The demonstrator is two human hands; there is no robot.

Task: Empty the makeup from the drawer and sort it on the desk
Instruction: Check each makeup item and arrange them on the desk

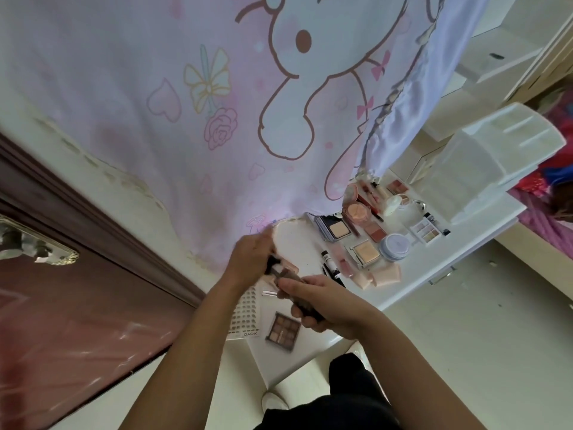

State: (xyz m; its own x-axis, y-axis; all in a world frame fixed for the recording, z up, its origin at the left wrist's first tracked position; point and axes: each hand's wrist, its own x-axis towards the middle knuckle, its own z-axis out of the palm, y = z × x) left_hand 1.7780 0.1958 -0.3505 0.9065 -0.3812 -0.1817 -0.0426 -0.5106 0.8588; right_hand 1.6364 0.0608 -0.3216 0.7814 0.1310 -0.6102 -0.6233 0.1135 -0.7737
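My right hand (322, 301) grips a brown bundle of slim makeup pieces (305, 301) above the white desk (294, 243). My left hand (252, 259) pinches a small dark piece (274, 263) at the top of that bundle. Below the hands lie a brown eyeshadow palette (282, 328) and a white sheet with rows of dots (245, 315). Farther right the desk holds sorted makeup: powder compacts (338, 231), a round white jar (394, 247), a pale palette (426, 229), pink tubes (384, 276) and black-capped sticks (330, 263).
A translucent white plastic drawer unit (483, 162) stands at the desk's far right. A pink cartoon curtain (217, 103) hangs behind the desk. A dark red door (62, 305) is at the left. A bed with bright fabric (555, 193) lies beyond the desk.
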